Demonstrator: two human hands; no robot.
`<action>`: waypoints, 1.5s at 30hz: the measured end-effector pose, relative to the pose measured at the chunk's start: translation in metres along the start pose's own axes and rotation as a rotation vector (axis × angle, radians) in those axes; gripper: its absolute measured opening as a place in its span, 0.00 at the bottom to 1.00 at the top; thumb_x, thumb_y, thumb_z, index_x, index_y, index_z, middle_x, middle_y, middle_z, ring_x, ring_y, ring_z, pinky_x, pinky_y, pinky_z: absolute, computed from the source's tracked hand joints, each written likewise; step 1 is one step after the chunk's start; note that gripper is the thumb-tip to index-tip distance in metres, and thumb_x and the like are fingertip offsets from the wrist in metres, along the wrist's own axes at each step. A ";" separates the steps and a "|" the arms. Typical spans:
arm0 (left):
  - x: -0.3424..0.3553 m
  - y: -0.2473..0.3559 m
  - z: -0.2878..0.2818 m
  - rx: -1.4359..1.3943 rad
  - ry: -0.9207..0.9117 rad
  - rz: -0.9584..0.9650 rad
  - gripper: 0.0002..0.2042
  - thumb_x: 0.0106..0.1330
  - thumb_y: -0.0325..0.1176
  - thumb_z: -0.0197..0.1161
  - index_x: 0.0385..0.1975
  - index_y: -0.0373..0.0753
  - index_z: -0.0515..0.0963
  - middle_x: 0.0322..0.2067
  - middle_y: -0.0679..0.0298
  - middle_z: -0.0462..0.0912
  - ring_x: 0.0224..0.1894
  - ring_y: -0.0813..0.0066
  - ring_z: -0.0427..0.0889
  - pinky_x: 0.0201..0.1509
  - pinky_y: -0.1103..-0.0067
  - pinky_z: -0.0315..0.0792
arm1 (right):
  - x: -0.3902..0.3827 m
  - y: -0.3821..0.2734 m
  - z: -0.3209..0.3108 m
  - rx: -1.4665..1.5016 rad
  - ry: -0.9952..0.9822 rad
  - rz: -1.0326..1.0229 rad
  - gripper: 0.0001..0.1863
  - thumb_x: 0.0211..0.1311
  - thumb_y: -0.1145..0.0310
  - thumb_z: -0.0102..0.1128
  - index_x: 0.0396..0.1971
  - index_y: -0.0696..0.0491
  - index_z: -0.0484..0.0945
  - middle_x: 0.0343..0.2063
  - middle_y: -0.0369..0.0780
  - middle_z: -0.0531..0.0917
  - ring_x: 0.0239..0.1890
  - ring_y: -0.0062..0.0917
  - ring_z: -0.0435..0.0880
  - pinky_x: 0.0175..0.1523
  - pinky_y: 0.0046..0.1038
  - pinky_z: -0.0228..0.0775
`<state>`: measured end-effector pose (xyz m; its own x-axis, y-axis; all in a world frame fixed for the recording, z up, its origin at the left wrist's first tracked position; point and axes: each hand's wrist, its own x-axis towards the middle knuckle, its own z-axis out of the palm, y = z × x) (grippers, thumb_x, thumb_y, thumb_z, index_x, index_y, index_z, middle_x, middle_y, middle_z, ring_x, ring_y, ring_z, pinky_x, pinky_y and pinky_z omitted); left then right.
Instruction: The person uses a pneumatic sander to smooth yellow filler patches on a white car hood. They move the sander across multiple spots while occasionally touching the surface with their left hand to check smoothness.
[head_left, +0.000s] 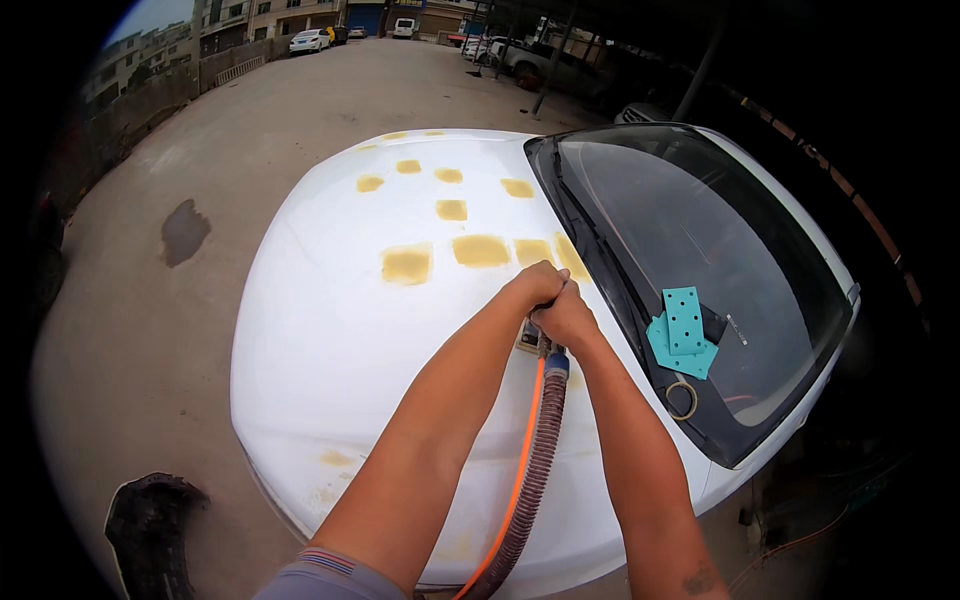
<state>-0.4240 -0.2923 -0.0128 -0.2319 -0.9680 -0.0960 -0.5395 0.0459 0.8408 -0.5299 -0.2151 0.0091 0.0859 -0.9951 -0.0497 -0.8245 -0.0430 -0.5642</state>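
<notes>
Both hands are closed round a sander (529,337), mostly hidden under them, on the white car hood (330,330). My left hand (538,284) wraps its far end. My right hand (568,315) grips right beside it, nearer to me. A ribbed dust hose (540,450) with a blue collar and an orange air line (518,480) run from the sander back toward me. Just beyond my hands lie yellowish filler patches (480,251), some close to the windshield edge. Several smaller patches (451,210) dot the far side of the hood.
Teal sanding sheets with holes (684,320) and a roll of tape (682,401) rest at the base of the windshield (690,210), beside the wipers. A dark curved car part (155,530) lies on the ground at lower left. Parked cars (310,40) stand far off.
</notes>
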 end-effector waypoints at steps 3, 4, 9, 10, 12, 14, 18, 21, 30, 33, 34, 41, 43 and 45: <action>-0.019 -0.012 -0.011 -0.081 0.084 0.059 0.26 0.81 0.50 0.54 0.52 0.26 0.81 0.47 0.37 0.87 0.49 0.41 0.89 0.47 0.55 0.83 | 0.021 -0.008 0.002 0.008 -0.066 0.070 0.44 0.53 0.74 0.71 0.69 0.62 0.57 0.48 0.48 0.83 0.51 0.33 0.83 0.53 0.35 0.77; -0.032 -0.020 -0.017 -0.100 0.084 0.049 0.25 0.81 0.50 0.55 0.52 0.27 0.81 0.48 0.36 0.86 0.49 0.40 0.89 0.47 0.55 0.83 | 0.020 -0.017 0.003 0.012 -0.127 0.127 0.44 0.53 0.75 0.70 0.69 0.62 0.58 0.49 0.49 0.83 0.51 0.34 0.83 0.53 0.35 0.77; -0.121 -0.040 -0.035 -0.152 0.209 0.071 0.17 0.75 0.43 0.61 0.44 0.32 0.82 0.46 0.44 0.88 0.51 0.44 0.86 0.56 0.57 0.78 | 0.035 -0.037 0.008 -0.332 -0.057 0.197 0.58 0.45 0.68 0.75 0.75 0.65 0.50 0.53 0.56 0.83 0.56 0.39 0.85 0.55 0.37 0.79; -0.147 -0.064 -0.021 -0.114 0.340 0.143 0.16 0.74 0.42 0.62 0.43 0.32 0.81 0.45 0.45 0.87 0.51 0.44 0.85 0.56 0.57 0.77 | 0.035 -0.047 0.012 -0.351 -0.080 0.208 0.61 0.44 0.66 0.76 0.76 0.66 0.48 0.54 0.58 0.83 0.57 0.41 0.85 0.56 0.38 0.79; -0.228 -0.090 0.021 -0.241 0.363 0.268 0.12 0.74 0.39 0.61 0.43 0.35 0.80 0.41 0.48 0.85 0.46 0.47 0.84 0.52 0.58 0.76 | 0.031 -0.044 0.006 -0.385 -0.095 0.273 0.61 0.44 0.62 0.77 0.75 0.65 0.49 0.57 0.60 0.82 0.60 0.45 0.85 0.59 0.41 0.80; -0.324 -0.102 0.055 -0.356 0.229 0.325 0.10 0.75 0.37 0.61 0.41 0.35 0.80 0.37 0.51 0.82 0.40 0.54 0.82 0.47 0.63 0.76 | 0.034 -0.020 -0.012 -0.453 0.003 0.259 0.58 0.45 0.60 0.77 0.75 0.65 0.53 0.60 0.61 0.81 0.63 0.49 0.84 0.62 0.42 0.80; -0.536 -0.168 0.099 -0.492 0.064 0.086 0.11 0.78 0.36 0.61 0.46 0.34 0.83 0.40 0.52 0.85 0.44 0.52 0.85 0.50 0.67 0.78 | 0.026 -0.041 0.008 -0.441 0.078 0.110 0.54 0.54 0.53 0.79 0.72 0.66 0.58 0.62 0.62 0.79 0.65 0.52 0.81 0.67 0.42 0.76; -0.683 -0.228 0.121 -0.481 -0.022 -0.353 0.12 0.77 0.39 0.64 0.43 0.36 0.86 0.37 0.60 0.87 0.37 0.70 0.87 0.46 0.73 0.80 | 0.031 -0.042 0.015 -0.443 0.031 0.042 0.53 0.58 0.53 0.79 0.72 0.64 0.56 0.61 0.63 0.80 0.62 0.53 0.83 0.65 0.43 0.77; -0.824 -0.263 0.059 -0.571 0.503 -0.862 0.09 0.73 0.32 0.63 0.38 0.31 0.84 0.26 0.60 0.85 0.27 0.72 0.86 0.29 0.75 0.81 | 0.043 0.013 0.003 -0.390 0.048 0.059 0.52 0.56 0.62 0.72 0.76 0.62 0.52 0.61 0.64 0.80 0.64 0.56 0.81 0.66 0.47 0.75; -0.799 -0.271 0.048 -0.729 0.584 -0.863 0.09 0.73 0.33 0.63 0.40 0.33 0.83 0.27 0.60 0.84 0.27 0.72 0.86 0.29 0.75 0.82 | 0.036 0.006 0.001 -0.398 0.077 0.111 0.49 0.55 0.64 0.68 0.75 0.62 0.54 0.61 0.64 0.79 0.65 0.58 0.80 0.67 0.47 0.74; -0.788 -0.279 0.043 -0.719 0.548 -0.827 0.09 0.73 0.34 0.63 0.41 0.34 0.83 0.28 0.61 0.84 0.27 0.72 0.86 0.30 0.75 0.82 | 0.034 0.007 0.001 -0.424 0.092 0.108 0.47 0.55 0.64 0.67 0.74 0.61 0.55 0.61 0.64 0.80 0.65 0.58 0.80 0.67 0.47 0.74; -0.698 -0.348 -0.054 -0.524 0.270 -0.629 0.10 0.75 0.36 0.63 0.42 0.34 0.83 0.30 0.63 0.84 0.29 0.76 0.85 0.33 0.77 0.81 | 0.030 -0.007 0.009 -0.480 0.151 0.140 0.42 0.55 0.66 0.66 0.70 0.63 0.61 0.55 0.62 0.84 0.59 0.56 0.84 0.62 0.44 0.77; -0.678 -0.385 -0.093 -0.470 0.184 -0.577 0.10 0.75 0.36 0.63 0.43 0.34 0.83 0.31 0.63 0.84 0.30 0.76 0.86 0.34 0.76 0.81 | 0.024 -0.005 0.012 -0.451 0.204 0.168 0.41 0.51 0.66 0.72 0.65 0.61 0.65 0.54 0.60 0.85 0.56 0.53 0.87 0.60 0.44 0.79; -0.645 -0.432 -0.127 -0.456 0.077 -0.481 0.10 0.75 0.35 0.64 0.42 0.33 0.83 0.31 0.63 0.84 0.30 0.75 0.86 0.34 0.75 0.80 | 0.026 -0.003 0.014 -0.410 0.234 0.175 0.44 0.50 0.66 0.72 0.68 0.62 0.63 0.55 0.60 0.85 0.56 0.54 0.87 0.59 0.43 0.80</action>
<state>0.0612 0.2810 -0.2468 0.0169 -0.8703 -0.4923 -0.1682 -0.4878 0.8566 -0.5177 -0.2393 -0.0020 -0.1624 -0.9818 0.0980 -0.9712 0.1415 -0.1915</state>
